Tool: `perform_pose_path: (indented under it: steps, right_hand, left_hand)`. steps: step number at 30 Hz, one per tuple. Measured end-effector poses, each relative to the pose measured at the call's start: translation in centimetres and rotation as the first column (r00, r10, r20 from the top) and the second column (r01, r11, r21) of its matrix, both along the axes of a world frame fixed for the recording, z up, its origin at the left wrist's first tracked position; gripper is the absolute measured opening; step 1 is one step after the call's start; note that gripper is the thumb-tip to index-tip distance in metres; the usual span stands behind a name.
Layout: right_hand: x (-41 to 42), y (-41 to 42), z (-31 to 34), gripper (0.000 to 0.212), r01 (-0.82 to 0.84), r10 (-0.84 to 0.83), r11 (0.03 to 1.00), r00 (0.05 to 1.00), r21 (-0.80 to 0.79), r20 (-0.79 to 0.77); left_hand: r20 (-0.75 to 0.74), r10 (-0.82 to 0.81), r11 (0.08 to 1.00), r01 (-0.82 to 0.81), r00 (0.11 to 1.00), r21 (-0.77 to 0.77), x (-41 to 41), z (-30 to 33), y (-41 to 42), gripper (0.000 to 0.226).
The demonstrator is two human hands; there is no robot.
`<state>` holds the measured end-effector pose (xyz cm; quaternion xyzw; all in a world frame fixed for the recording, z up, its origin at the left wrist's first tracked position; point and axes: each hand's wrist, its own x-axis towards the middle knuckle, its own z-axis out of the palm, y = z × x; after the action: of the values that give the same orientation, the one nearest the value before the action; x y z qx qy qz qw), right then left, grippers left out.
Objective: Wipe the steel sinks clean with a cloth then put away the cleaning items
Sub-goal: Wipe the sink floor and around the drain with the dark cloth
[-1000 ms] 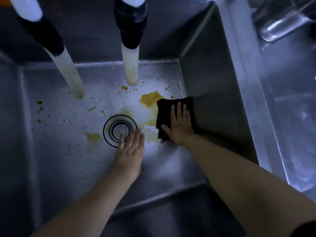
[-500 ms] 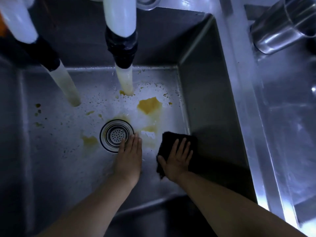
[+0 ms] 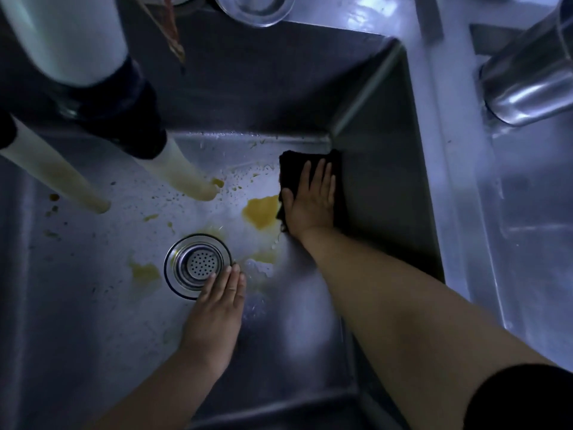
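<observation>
Half a second on, right hand [image 3: 311, 201] slid cloth [image 3: 291, 161] into far corner.

Right hand [image 3: 311, 201] is flat on a black cloth [image 3: 290, 164], pressing it onto the steel sink [image 3: 387, 187] floor right in the far right corner, touching the right wall. A yellow puddle [image 3: 260, 214] sits just beside the cloth's left edge. Left hand [image 3: 217, 308] rests flat on the floor, fingers [image 3: 231, 276] touching the drain strainer [image 3: 198, 265] rim. Two pale hose ends [image 3: 186, 178] hang down on the left, yellow splatter all around. A steel cup [image 3: 527, 76] lies on the right.
</observation>
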<state>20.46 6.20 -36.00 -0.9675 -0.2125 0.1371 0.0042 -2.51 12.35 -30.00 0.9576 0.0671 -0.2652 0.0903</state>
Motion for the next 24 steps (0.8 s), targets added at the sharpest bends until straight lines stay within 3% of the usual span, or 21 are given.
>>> perform_pose_path:
  steps: [2, 4, 10, 13, 18, 24]
  right_hand:
    - [1.9, 1.3, 0.0, 0.073, 0.002, -0.002, 1.000, 1.000, 0.014, 0.011]
    - [3.5, 2.6, 0.1, 0.073, -0.002, 0.002, 1.000, 1.000, 0.004, 0.024]
    - [4.8, 3.5, 0.2, 0.073, -0.035, 0.036, 0.999, 0.999, -0.015, 0.022]
    - [4.5, 3.0, 0.4, 0.070, -0.123, 0.122, 0.992, 0.992, -0.040, -0.009]
    - [1.0, 1.0, 0.2, 0.067, -0.271, 0.270, 0.961, 0.963, -0.059, -0.030]
    - [-6.4, -4.0, 0.7, 0.069, -0.411, 0.405, 0.909, 0.911, -0.076, -0.083]
  left_hand:
    - [0.041, 0.034, 0.999, -0.034, 0.999, -0.008, 0.6, 0.4, -0.1, 0.070]
    - [0.094, 0.033, 0.999, -0.030, 0.995, -0.030, 0.4, 0.4, -0.1, 0.065]
    - [-0.031, 0.007, 1.000, -0.007, 0.999, 0.003, 0.3, -0.6, -0.1, 0.073]
    - [-0.057, 0.011, 0.999, -0.009, 0.998, 0.033, 0.1, -1.0, -0.6, 0.064]
    - [-0.053, 0.092, 0.996, -0.092, 0.994, 0.006, 0.3, -0.9, -0.9, 0.061]
    - [-0.048, 0.117, 0.993, -0.117, 0.992, 0.001, -0.2, -0.6, -0.8, 0.073]
